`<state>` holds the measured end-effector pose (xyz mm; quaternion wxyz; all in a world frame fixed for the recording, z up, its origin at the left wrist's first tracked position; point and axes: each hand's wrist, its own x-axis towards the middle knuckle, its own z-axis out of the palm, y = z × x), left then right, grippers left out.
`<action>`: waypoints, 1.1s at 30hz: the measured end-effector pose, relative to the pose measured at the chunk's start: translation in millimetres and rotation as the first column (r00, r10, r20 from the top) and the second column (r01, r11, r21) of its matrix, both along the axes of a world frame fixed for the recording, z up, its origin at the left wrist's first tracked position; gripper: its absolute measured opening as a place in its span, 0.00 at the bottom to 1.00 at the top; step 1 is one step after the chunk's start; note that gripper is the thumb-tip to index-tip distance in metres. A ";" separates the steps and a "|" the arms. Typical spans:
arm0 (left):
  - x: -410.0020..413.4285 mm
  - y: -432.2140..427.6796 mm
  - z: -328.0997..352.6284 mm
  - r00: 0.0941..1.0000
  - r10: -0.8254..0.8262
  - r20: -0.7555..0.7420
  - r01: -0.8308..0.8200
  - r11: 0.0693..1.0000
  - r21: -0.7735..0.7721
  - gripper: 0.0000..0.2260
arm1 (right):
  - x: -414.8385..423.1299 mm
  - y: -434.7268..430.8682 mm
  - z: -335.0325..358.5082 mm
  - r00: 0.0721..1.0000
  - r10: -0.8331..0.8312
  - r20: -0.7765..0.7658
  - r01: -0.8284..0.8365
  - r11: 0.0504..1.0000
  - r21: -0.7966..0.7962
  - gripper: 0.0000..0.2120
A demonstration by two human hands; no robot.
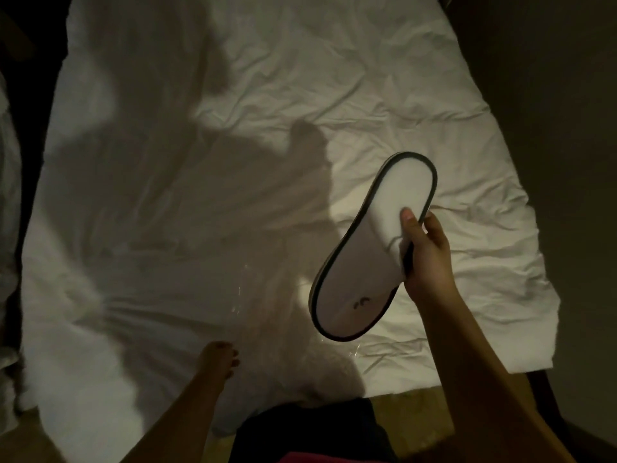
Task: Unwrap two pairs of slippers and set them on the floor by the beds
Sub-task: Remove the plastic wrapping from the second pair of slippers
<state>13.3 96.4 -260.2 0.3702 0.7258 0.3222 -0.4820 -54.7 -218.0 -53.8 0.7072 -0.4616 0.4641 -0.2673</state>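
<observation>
My right hand (425, 252) grips white slippers with a dark rim (364, 255), held flat above the bed; they look stacked as a pair, thumb on top, a small dark logo near the toe. My left hand (217, 357) is low over the bed's near edge, fingers curled downward. A thin clear plastic wrapper (253, 305) shows as faint glints on the sheet between the hands; I cannot tell whether the left hand touches it.
A white crumpled duvet (267, 111) covers the bed, with my shadow across its left half. Dark floor (567, 128) lies right of the bed. Another bed's white edge (8, 195) shows far left, past a dark gap.
</observation>
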 end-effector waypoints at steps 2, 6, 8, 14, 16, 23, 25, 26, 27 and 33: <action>2.3 -15.6 9.8 0.997 -0.078 0.009 0.078 0.995 -0.063 0.12 | -3.4 1.3 -2.6 1.000 0.002 -0.011 -0.001 1.000 0.025 0.02; 10.3 -48.9 49.0 0.861 -0.370 0.349 0.372 0.926 0.065 0.31 | -6.4 7.6 -8.4 0.995 0.094 -0.046 -0.091 0.994 0.064 0.07; 15.4 -64.3 86.1 0.803 -0.278 0.528 0.356 0.933 -0.051 0.25 | -5.6 13.6 -9.6 0.992 0.117 -0.041 -0.114 0.991 0.077 0.08; 14.8 -104.3 175.0 0.799 -0.341 0.495 0.587 0.622 -0.519 0.09 | 2.2 31.0 -13.3 0.985 0.155 -0.074 -0.147 0.983 0.112 0.08; 13.9 -110.0 180.6 0.782 -0.318 0.536 0.594 0.641 -0.486 0.12 | 1.5 31.8 -10.9 0.983 0.182 -0.032 -0.178 0.979 0.100 0.07; 15.0 -98.2 190.4 0.889 -0.100 0.446 0.410 0.604 -0.684 0.13 | -22.2 30.5 6.9 0.827 0.523 -0.205 -0.508 0.852 0.126 0.16; 11.9 -100.5 195.2 0.891 -0.036 0.453 0.379 0.609 -0.697 0.19 | -27.2 34.1 11.4 0.817 0.534 -0.217 -0.522 0.845 0.116 0.15; 10.6 -102.4 197.9 0.891 -0.012 0.454 0.367 0.610 -0.702 0.22 | -28.6 34.7 14.6 0.829 0.516 -0.216 -0.506 0.856 0.103 0.15; 9.5 -104.1 199.4 0.890 0.007 0.456 0.356 0.613 -0.705 0.23 | -27.8 35.6 17.6 0.842 0.495 -0.215 -0.489 0.868 0.087 0.14; -3.9 -125.1 226.3 0.839 0.110 0.533 0.318 0.696 -0.644 0.16 | -26.7 32.3 38.2 0.879 0.351 -0.323 -0.418 0.893 -0.166 0.10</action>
